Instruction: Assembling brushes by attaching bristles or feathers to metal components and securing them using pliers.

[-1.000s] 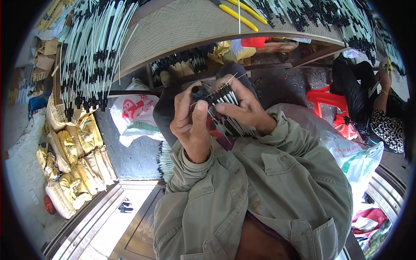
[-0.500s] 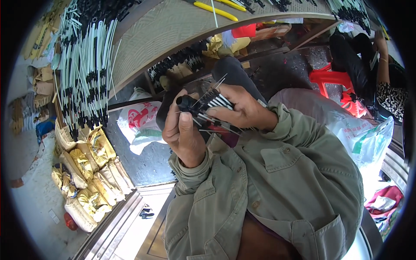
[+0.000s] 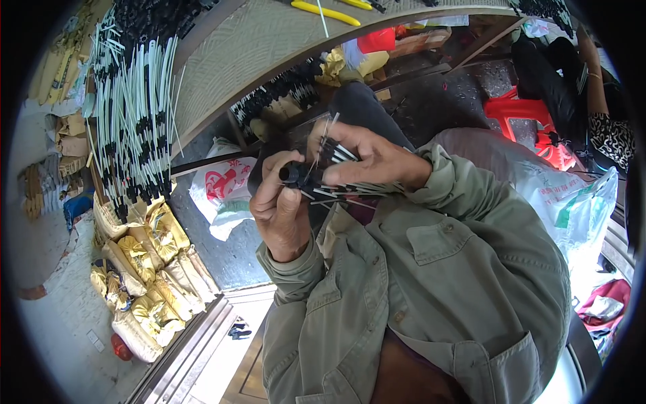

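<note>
My left hand (image 3: 279, 225) is closed round a black tubular plastic hub (image 3: 292, 174), its open round end turned up between thumb and fingers. Thin white-and-black rods (image 3: 344, 153), like umbrella ribs, fan out of the hub to the right. My right hand (image 3: 380, 160) is closed over these rods, its thumb lying across them close to the hub. A thin pale stick (image 3: 332, 126) rises past the right fingertips. How the rods join the hub is hidden by the fingers.
A tabletop (image 3: 229, 74) curves above my hands, with yellow-handled pliers (image 3: 326, 12) on it. Bundles of white-and-black rods (image 3: 138, 121) hang at its left end. Yellow-wrapped packages (image 3: 151, 269) lie at lower left. At right, a person (image 3: 605, 124) is beside a red stool (image 3: 518, 111).
The hub has tipped so its round opening shows more. My right fingers have shifted on the rods, and the pale stick stands more upright. The whole view has shifted slightly.
</note>
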The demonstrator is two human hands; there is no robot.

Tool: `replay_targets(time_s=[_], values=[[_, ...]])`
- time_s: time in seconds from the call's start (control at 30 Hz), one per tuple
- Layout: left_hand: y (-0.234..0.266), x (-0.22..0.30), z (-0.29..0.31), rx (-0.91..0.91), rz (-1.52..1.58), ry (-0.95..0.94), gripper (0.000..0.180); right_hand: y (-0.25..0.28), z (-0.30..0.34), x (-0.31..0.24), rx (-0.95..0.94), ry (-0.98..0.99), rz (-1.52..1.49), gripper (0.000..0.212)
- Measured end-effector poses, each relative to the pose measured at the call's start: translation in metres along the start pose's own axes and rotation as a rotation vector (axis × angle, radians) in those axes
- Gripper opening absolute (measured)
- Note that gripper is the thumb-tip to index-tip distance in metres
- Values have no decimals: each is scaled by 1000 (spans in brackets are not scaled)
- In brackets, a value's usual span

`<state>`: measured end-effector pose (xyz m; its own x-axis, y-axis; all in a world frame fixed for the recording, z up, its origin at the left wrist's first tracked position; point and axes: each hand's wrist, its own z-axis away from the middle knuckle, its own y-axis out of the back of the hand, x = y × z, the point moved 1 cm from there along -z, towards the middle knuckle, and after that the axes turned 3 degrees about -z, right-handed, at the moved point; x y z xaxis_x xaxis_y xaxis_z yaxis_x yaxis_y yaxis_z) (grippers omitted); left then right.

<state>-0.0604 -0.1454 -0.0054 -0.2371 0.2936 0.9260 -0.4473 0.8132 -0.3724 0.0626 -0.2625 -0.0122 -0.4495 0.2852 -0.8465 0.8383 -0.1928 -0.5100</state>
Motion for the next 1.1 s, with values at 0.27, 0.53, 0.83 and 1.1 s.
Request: replay_targets(time_s=[0.27,0.53,0.83,1.1], values=[[2,-1,3,106,-57,-40,37,-3,5,12,132,102,212,24],[13,-3,3,41,69,15,38,0,1,-2,90,356,692,19],[17,0,-12,-231,83,130,36,8,-2,15,-63,55,23,19],[13,-4,-14,-245,75,34,35,4,2,6,-81,71,190,30]])
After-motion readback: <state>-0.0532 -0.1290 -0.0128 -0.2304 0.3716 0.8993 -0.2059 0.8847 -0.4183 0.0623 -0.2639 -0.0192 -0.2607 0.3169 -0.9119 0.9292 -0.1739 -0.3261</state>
